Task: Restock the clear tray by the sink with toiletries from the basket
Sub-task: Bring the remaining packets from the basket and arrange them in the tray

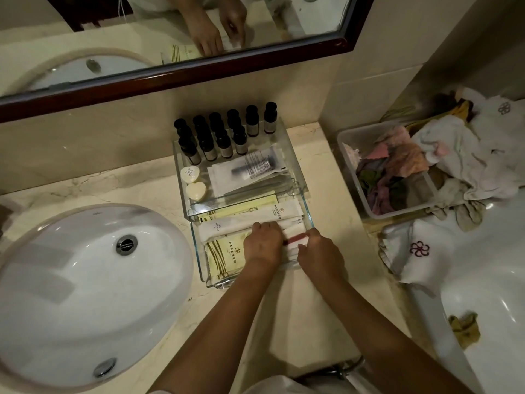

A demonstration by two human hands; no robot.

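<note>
My left hand (262, 243) and right hand (321, 255) curl down, pinching a white red-striped sachet (295, 238) inside the clear tray (199, 260), just right of the sink (85, 280). I should lay it flat and square with the flat packets (244, 217), without creasing it. The tray is glassy and looks nearly full, with dark bottles (224, 137) ranked upright

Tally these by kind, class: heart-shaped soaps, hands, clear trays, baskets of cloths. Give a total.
Heart-shaped soaps: 2
Hands, left hand and right hand, both at the packets: 2
Clear tray: 1
Basket: 1
Total: 6
</note>
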